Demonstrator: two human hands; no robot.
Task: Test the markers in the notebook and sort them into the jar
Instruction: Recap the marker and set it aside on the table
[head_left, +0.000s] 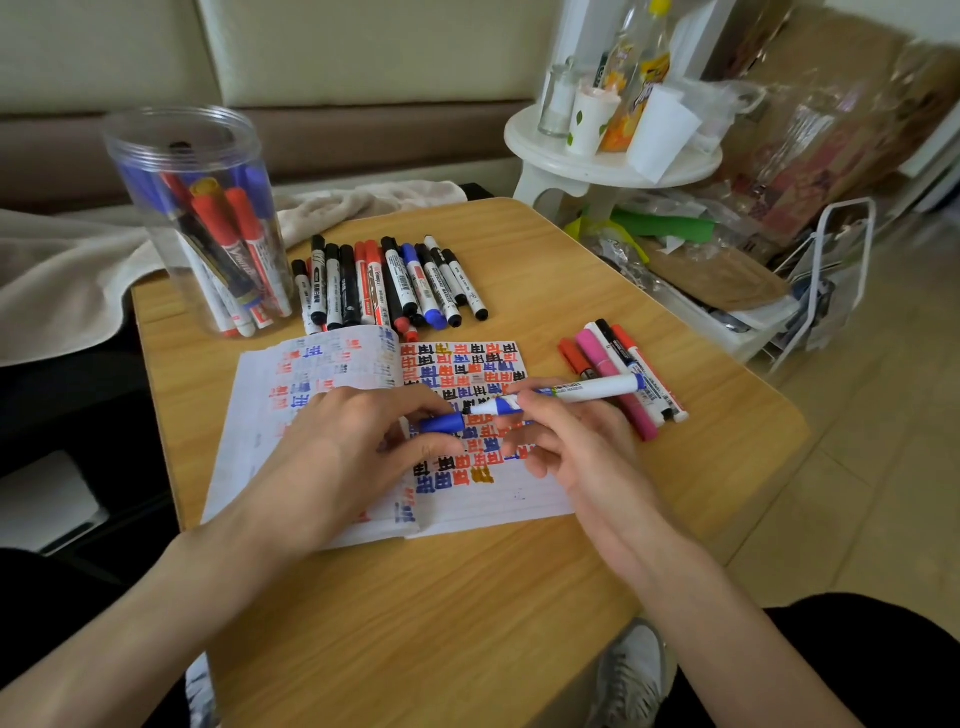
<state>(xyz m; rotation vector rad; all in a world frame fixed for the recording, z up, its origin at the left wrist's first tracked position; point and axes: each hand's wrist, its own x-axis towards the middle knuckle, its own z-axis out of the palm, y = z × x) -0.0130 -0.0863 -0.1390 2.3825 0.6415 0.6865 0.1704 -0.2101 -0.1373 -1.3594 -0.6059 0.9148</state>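
1. Blue cap (441, 422) is pinched in the curled fingers of the left grip (353, 441), over the open notebook (311, 374).
2. The right grip (571, 447) curls round a white-barrelled marker (582, 389), whose tip is just beside the cap.
3. The jar (130, 156), which holds markers, stands at the rear left of the wooden surface (467, 597). Loose markers (389, 280) lie behind the notebook.
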